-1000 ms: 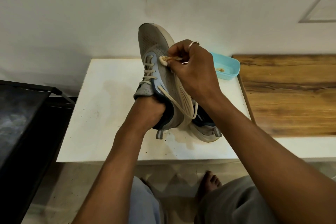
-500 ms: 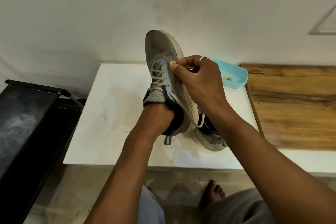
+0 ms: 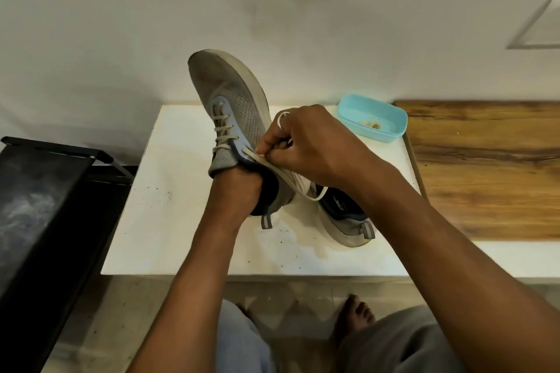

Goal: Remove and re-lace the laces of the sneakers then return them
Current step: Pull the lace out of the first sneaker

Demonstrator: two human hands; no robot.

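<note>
A grey sneaker with a blue eyelet panel stands toe-up over the white table. My left hand is pushed into its opening and holds it up. Cream lace crosses several eyelets near the toe. My right hand pinches the loose lace end at a lower eyelet on the shoe's right side; slack lace loops down under my wrist. The second sneaker lies on the table behind my right forearm, mostly hidden.
A light blue plastic tub with a small beige scrap sits at the table's back right corner. A wooden surface adjoins on the right, a black rack on the left. A wall stands close behind. My bare foot is below.
My right hand has slid down the shoe's side from an upper eyelet to a lower one, taking the lace end with it. The sneaker has tipped a little further to the left.
</note>
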